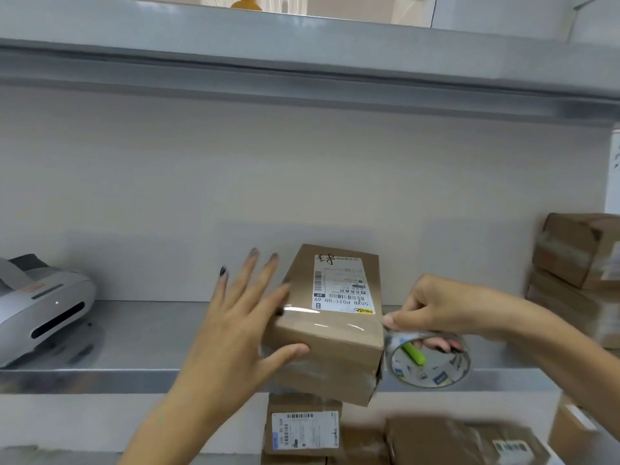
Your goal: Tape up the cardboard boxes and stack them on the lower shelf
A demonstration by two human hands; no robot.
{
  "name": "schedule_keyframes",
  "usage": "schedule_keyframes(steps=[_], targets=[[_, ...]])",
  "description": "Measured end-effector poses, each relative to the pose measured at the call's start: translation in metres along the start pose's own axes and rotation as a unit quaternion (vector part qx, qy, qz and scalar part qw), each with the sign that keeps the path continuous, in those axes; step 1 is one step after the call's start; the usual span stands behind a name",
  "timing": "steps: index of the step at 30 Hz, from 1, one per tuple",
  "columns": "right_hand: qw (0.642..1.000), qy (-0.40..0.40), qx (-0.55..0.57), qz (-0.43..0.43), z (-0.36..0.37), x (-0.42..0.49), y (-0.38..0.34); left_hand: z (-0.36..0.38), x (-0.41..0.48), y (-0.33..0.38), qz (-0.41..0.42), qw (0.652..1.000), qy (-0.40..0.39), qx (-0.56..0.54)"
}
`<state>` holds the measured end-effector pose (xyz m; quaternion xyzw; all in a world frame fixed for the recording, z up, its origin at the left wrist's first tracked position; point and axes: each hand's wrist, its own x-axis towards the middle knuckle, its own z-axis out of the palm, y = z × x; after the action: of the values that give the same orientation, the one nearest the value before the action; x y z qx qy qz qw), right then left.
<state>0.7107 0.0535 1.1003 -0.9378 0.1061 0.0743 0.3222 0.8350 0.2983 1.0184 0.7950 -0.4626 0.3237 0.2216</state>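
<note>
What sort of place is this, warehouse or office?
Probably a parcel packing station: a labelled cardboard box at a metal shelf, more boxes stacked at right, what looks like a label printer at left, and the right hand holds a tape roll.

Grey label printer (pixel 40 307) at nine o'clock: rounded housing, dark front slot, one small white light lit, partly cut off by the frame edge. Pale back panel (pixel 235 169) spans the centre. Grey metal upper shelf (pixel 302 62) runs across at twelve o'clock. An orange object (pixel 246 2) sits above it — only its base visible. White sheet (pixel 614 169) at three o'clock — markings illegible.
</note>
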Motion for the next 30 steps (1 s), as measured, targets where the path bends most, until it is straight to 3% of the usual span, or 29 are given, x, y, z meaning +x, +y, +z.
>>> schedule_keyframes(steps=[2, 5, 10, 13, 17, 20, 25, 28, 30], targets=[[1.000, -0.006, 0.002, 0.000, -0.002, 0.002, -0.001, -0.009, 0.017, 0.017, 0.101, 0.989, -0.084, 0.067], [1.000, 0.000, -0.010, 0.000, -0.004, 0.007, -0.002, 0.003, 0.029, 0.053, 0.173, 0.966, -0.189, 0.023], [1.000, -0.021, 0.014, -0.006, -0.003, 0.012, 0.004, 0.011, 0.028, 0.060, 0.165, 0.979, -0.119, 0.033], [0.999, -0.030, 0.021, -0.015, -0.002, 0.014, 0.005, 0.016, 0.018, 0.056, 0.087, 0.984, -0.098, 0.118], [0.997, -0.059, 0.032, -0.027, 0.000, 0.015, 0.004, -0.003, 0.014, 0.046, -0.098, 0.972, -0.176, 0.125], [0.998, -0.055, 0.034, -0.026, -0.001, 0.016, 0.002, -0.007, 0.015, 0.037, -0.126, 0.966, -0.213, 0.076], [0.998, -0.033, 0.040, -0.033, 0.002, 0.016, 0.004, -0.009, 0.018, 0.030, -0.088, 0.963, -0.223, 0.121], [0.990, 0.024, 0.110, -0.086, -0.004, 0.005, 0.007, -0.009, 0.008, 0.020, -0.121, 0.968, -0.189, 0.117], [0.966, 0.060, 0.193, -0.163, -0.017, -0.003, 0.002, -0.006, 0.001, 0.016, -0.168, 0.974, -0.133, 0.072]])
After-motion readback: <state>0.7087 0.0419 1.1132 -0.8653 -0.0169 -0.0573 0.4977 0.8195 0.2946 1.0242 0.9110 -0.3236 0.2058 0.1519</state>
